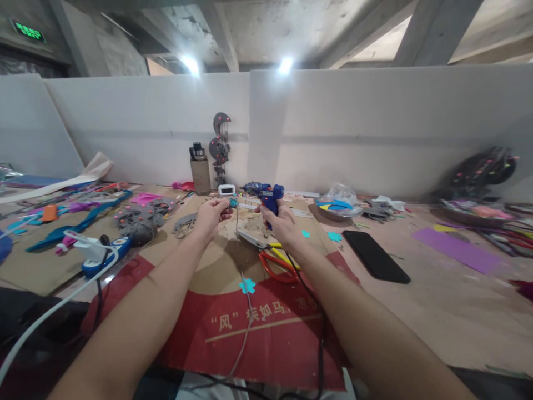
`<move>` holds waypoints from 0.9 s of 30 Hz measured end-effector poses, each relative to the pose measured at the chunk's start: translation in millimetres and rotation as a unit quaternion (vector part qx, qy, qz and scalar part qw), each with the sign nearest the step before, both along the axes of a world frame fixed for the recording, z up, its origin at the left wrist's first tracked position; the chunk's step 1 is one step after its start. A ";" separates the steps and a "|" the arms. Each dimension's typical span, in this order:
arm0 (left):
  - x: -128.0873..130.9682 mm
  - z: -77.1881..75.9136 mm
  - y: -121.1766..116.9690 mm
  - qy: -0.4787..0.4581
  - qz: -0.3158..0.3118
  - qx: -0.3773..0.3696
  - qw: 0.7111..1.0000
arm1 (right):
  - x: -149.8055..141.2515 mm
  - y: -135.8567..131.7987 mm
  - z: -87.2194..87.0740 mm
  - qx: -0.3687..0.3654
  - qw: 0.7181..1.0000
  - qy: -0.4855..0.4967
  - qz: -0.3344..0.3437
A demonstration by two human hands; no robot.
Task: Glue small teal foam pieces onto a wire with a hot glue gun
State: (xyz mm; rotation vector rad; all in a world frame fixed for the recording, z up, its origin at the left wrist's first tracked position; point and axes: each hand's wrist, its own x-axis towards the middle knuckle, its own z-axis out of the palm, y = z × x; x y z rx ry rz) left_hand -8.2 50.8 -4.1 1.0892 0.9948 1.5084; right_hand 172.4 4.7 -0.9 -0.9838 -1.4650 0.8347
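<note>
My right hand (284,221) is wrapped round the grip of a blue glue gun (272,194), whose nozzle end points left. To its left, my left hand (213,218) pinches a small turquoise flower-shaped piece (232,203). A thin grey cord (249,311) hangs down from near that piece and runs over the cardboard toward me. Below my hands lie red-handled scissors (277,268) with their blades pointing up and left. A flat turquoise flower cutout (247,285) rests on the red and brown cardboard (200,328).
A black phone (376,256) lies at right, beside a purple sheet (456,250). At left are a blue power strip (106,255) with a white cable and grey yarn (142,230). A bottle (200,172) stands at the back by a white partition (353,128).
</note>
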 end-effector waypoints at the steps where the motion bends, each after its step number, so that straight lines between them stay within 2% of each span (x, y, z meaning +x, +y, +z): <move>1: -0.1 0.0 -0.2 0.001 0.001 0.003 1.000 | -0.6 -0.5 -0.4 0.001 1.000 -0.009 -0.001; 8: 0.7 0.7 -1.5 0.000 0.013 0.000 1.000 | -1.7 5.7 -10.6 0.040 0.996 -0.077 0.013; 14: 0.7 0.3 -1.0 -0.002 0.009 0.007 1.000 | -3.8 3.0 -7.8 0.046 0.992 -0.113 -0.007; 27: 1.2 -1.5 -2.0 0.014 -0.003 0.022 1.000 | -2.7 5.9 -13.7 0.045 0.990 -0.133 -0.017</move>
